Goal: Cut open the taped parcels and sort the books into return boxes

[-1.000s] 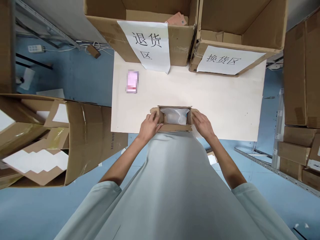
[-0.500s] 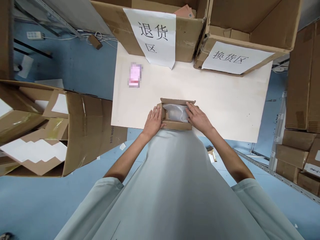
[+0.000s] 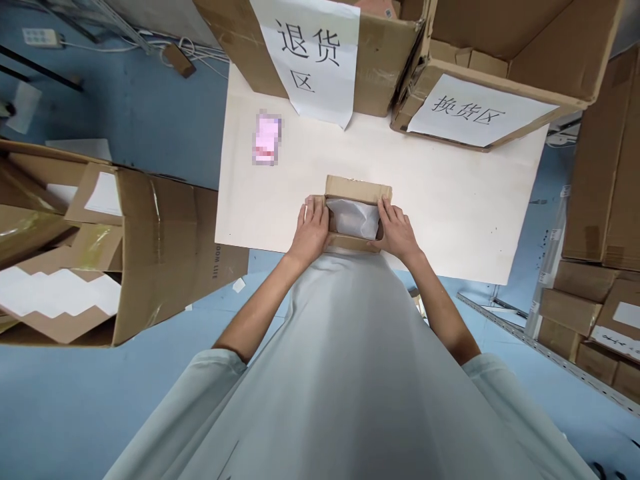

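Observation:
A small open cardboard box (image 3: 358, 189) rests on the near edge of the white table, close against my shirt. Its far flap is tilted up. Inside lies something in a translucent plastic bag (image 3: 355, 219); its contents cannot be made out. My left hand (image 3: 313, 230) is closed on the box's left side, fingers over the wall. On the opposite end, my right hand (image 3: 398, 230) grips the right side, with fingertips at the far corner and the thumb near the close edge.
The table (image 3: 450, 200) bears two large labelled cartons, a left one (image 3: 380, 73) and a right one (image 3: 505, 83), along its back. A blurred pink item (image 3: 267, 139) lies at left. A big carton (image 3: 170, 233) of flattened cardboard stands left; stacked boxes (image 3: 575, 287) stand right.
My right hand has moved from over the bag to the box's right end. The far flap leans farther back, showing more of its face. The view has shifted slightly.

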Demonstrator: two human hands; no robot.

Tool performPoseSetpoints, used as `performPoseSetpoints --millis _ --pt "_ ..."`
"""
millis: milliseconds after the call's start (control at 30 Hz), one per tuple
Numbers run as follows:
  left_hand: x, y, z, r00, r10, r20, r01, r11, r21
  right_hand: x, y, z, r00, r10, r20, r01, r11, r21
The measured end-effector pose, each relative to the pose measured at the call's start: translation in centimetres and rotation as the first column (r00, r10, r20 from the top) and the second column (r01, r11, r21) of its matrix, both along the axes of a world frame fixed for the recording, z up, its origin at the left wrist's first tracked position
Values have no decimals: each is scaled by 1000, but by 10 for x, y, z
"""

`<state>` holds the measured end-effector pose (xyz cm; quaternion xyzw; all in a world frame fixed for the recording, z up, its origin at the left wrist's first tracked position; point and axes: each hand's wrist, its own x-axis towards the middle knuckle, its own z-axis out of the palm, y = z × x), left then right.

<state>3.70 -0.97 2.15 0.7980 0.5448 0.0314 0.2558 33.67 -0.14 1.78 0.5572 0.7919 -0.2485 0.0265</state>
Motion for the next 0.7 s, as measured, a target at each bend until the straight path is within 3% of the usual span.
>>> performPoseSetpoints --millis 133,233,333,433,533,633,700 --pt "39 25 10 997 -47 55 40 993 113 0 -5 -4 1000 -22 16 23 1000 -5" --pt "70 51 1 997 -54 63 46 992 116 0 -5 -6 1000 -29 12 29 1000 -3" --pt "83 63 -5 997 -68 43 65 995 73 -2 -3 -5 999 -36 19 36 999 -7" --pt "72 54 4 995 -90 43 87 994 62 -4 -3 -3 999 -44 15 44 999 -4" --pt "45 36 25 995 -52 83 41 991 129 -5 -4 -2 998 -56 4 56 998 2" --pt "16 25 46 972 84 218 -123 978 171 -5 -4 -2 998 -62 0 62 998 -1" --pt "2 26 57 917 208 340 -266 955 134 -4 -4 -3 998 -60 -7 60 998 -8"
